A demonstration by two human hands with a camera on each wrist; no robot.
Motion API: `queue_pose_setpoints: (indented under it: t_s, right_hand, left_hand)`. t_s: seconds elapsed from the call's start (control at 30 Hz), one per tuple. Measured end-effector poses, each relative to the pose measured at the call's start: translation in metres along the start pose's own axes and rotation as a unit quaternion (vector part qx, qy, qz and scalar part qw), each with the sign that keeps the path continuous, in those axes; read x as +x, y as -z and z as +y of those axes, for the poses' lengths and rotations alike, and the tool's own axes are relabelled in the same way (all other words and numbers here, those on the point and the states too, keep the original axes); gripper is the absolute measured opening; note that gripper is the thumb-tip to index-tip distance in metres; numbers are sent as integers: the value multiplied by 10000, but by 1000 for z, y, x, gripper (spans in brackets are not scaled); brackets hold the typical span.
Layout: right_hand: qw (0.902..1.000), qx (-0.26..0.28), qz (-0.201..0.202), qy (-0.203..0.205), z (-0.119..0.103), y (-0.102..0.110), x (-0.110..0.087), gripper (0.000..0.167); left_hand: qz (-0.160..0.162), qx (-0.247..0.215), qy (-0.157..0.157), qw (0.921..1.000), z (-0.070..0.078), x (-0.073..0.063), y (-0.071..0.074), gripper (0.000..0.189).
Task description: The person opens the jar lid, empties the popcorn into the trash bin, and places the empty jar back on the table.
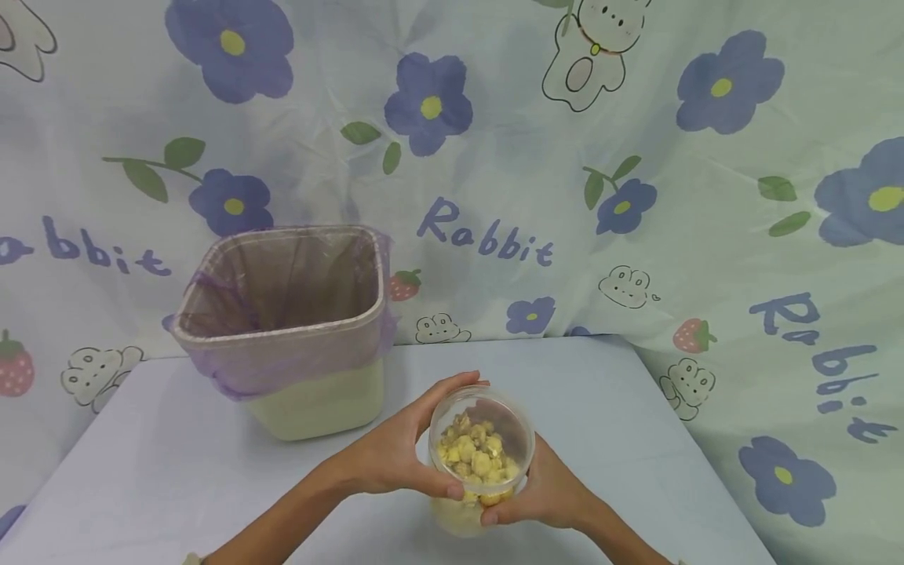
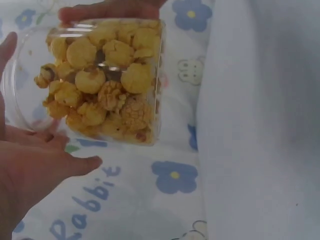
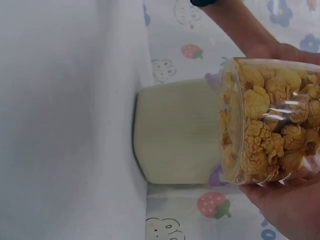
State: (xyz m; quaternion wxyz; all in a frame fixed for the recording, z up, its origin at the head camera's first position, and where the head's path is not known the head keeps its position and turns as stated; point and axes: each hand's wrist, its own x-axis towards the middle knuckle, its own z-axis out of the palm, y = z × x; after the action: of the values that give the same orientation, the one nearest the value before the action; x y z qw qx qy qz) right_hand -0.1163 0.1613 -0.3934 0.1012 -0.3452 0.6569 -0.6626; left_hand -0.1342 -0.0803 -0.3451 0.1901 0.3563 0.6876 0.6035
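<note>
A clear plastic jar of popcorn (image 1: 480,457) is held up above the table in both hands, its round top tilted toward the head camera. My left hand (image 1: 399,453) grips the jar's upper rim from the left, thumb on the near side and fingers around the far side. From the right, my right hand (image 1: 554,488) holds the body lower down, its thumb across the front. Yellow-brown popcorn (image 2: 100,80) fills much of the jar in the left wrist view. The right wrist view shows the flat base (image 3: 232,125) raised off the tabletop.
A cream waste bin (image 1: 318,400) lined with a thin purple bag (image 1: 282,365) stands at the back left of the pale table (image 1: 579,392). Behind and beside the table hangs a cloth (image 1: 494,173) printed with flowers and rabbits.
</note>
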Motion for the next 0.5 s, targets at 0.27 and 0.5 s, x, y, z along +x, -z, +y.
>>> queue_pose_setpoints:
  t_s: [0.27,0.5]
  right_hand:
    - [9986,-298,424,-69,4,2,0,103]
    - [9973,-386,588,-191,7,2,0,102]
  left_hand:
    - [1134,321,148,9929,1,0,-18,104]
    - [1737,494,251,9832,4,-1,-30,105]
